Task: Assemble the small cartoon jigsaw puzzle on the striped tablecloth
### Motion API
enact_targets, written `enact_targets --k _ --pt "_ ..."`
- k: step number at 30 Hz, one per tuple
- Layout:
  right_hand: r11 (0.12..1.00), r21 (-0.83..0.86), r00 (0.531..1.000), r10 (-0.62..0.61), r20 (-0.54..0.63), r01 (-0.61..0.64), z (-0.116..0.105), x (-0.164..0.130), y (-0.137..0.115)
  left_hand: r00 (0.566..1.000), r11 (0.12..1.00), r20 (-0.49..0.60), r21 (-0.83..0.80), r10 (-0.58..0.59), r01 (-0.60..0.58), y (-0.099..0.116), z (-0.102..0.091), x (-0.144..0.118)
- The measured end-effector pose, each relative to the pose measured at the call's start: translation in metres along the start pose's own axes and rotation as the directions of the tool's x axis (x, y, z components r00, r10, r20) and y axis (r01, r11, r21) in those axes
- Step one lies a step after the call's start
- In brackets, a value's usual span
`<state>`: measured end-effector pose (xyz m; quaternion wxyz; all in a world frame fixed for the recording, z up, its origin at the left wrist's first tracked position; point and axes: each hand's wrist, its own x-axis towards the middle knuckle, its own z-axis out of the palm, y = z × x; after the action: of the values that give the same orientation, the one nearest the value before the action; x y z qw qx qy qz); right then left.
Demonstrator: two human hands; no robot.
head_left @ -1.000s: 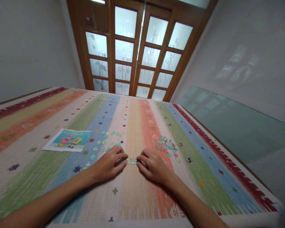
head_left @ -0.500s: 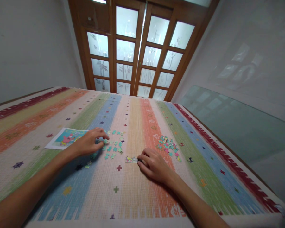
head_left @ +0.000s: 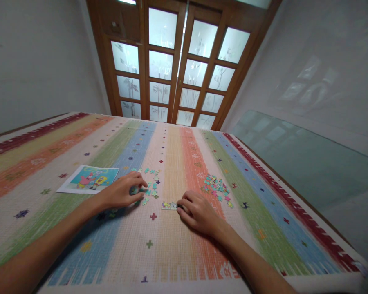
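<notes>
My left hand [head_left: 124, 191] hovers over loose teal jigsaw pieces [head_left: 153, 185], its thumb and fingers apart and nothing visible between them. Some of those pieces are hidden beneath it. Closer to me, a short strip of joined jigsaw pieces [head_left: 168, 206] lies on the striped cloth. My right hand [head_left: 199, 212] rests on the cloth with curled fingers, thumb and fingertips closed on the strip's right end, which they cover. Left of my left hand lies a picture card [head_left: 88, 179] with a pink and a yellow cartoon figure.
A heap of mixed jigsaw pieces [head_left: 216, 185] sits right of my right hand. The striped cloth [head_left: 174, 245] covers the table. Beyond its far edge stand wooden doors with glass panes [head_left: 162, 65], and a pale glass panel [head_left: 294, 143] leans at the right.
My left hand has shifted right and slightly toward me, away from the picture card, uncovering more of it. My right hand and the strip have stayed in place.
</notes>
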<state>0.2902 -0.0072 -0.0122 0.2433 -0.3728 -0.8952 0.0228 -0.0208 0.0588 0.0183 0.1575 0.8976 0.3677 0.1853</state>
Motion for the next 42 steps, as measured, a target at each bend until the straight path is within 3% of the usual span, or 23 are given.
enact_targets --k 6,10,14,24,34,42 --pt "1.000 -0.005 1.000 0.001 -0.002 -0.001 -0.002 0.000 -0.002 0.987 0.997 -0.150 0.049 -0.051 0.059 -0.006 0.005 0.003" --pt "1.000 -0.012 1.000 -0.005 -0.003 0.005 -0.001 0.000 -0.001 0.934 0.985 -0.316 -0.007 -0.166 0.173 -0.019 -0.004 0.003" --pt "1.000 -0.016 1.000 -0.005 -0.010 0.005 0.001 0.000 0.000 0.881 0.965 -0.394 -0.070 -0.261 0.254 -0.032 -0.011 0.002" --pt "1.000 -0.015 1.000 0.003 0.010 -0.003 0.001 0.000 -0.001 0.975 0.988 -0.191 0.076 -0.115 0.131 -0.023 0.015 0.006" --pt "1.000 -0.007 1.000 0.008 0.006 -0.007 0.000 0.000 -0.001 0.972 0.981 -0.170 0.079 -0.162 0.177 -0.029 0.024 0.007" --pt "1.000 -0.004 1.000 0.014 0.018 -0.014 0.002 -0.001 -0.001 0.971 0.981 -0.144 -0.022 -0.193 0.192 -0.029 0.017 0.009"
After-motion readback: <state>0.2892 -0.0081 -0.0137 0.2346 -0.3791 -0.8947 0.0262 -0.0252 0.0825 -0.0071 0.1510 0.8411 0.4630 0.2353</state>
